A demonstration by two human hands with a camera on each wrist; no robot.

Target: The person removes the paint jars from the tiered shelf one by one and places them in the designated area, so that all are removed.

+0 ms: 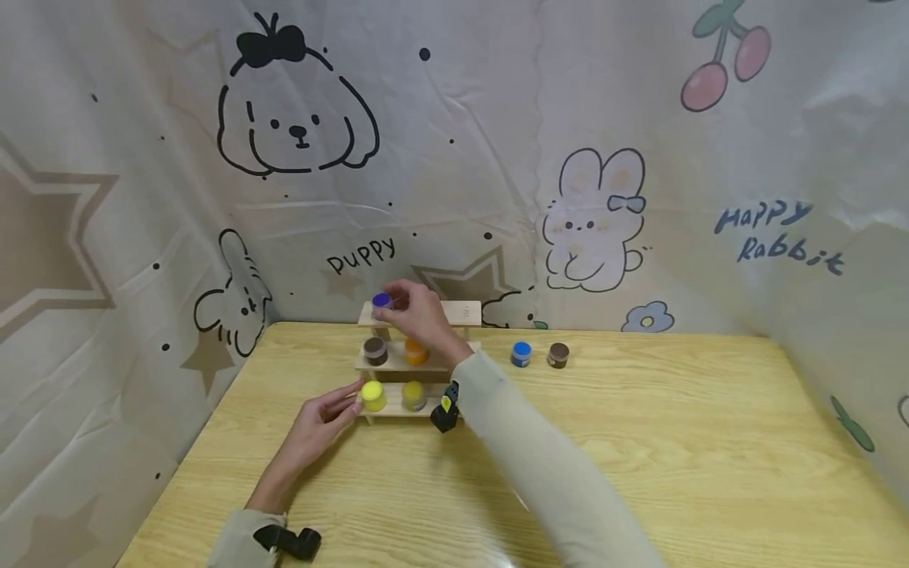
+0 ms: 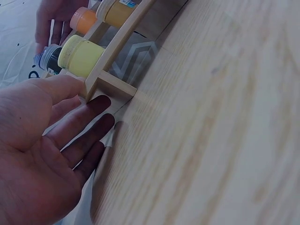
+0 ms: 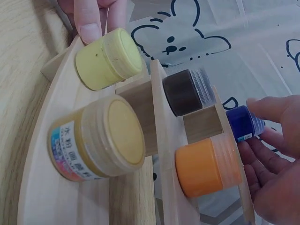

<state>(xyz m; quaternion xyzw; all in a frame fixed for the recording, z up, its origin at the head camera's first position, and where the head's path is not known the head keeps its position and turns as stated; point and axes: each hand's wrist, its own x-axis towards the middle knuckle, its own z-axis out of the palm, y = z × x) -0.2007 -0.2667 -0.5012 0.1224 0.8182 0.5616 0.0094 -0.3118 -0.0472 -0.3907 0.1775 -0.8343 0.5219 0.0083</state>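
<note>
- The right hand (image 1: 424,315) pinches a small purple jar (image 1: 381,301) by its lid, thumb on one side and fingertips on the other; the right wrist view shows the jar as deep blue.
- That jar is at the left end of the top shelf (image 1: 465,312) of a wooden stand, to the left of the palm, so the grip comes onto it from the right.
- Its axis from base to lid looks upright, square to the board; whether the base bears fully on the wood I cannot tell.
- The right hand is the nearer one; the left hand (image 1: 319,422) is lower, at the left end of the bottom shelf (image 1: 394,401), its thumb touching the wood and its other fingers loosely extended.
- Edges matter most here: the jar is close to the shelf's left end, with the printed cloth (image 1: 483,95) behind.
- Bare wood shows at the top shelf's right end; the part behind the right hand is hidden.
- Below, a dark jar (image 1: 375,351) and an orange jar (image 1: 416,352) are on the middle shelf (image 1: 395,364), under the right hand and wrist.
- A yellow jar (image 1: 372,396) is just beside the left fingertips, with a mustard jar (image 1: 414,397) to its right.
- A blue jar (image 1: 521,355) and a brown jar (image 1: 558,356) are on the table (image 1: 639,442), right of the stand.
</note>
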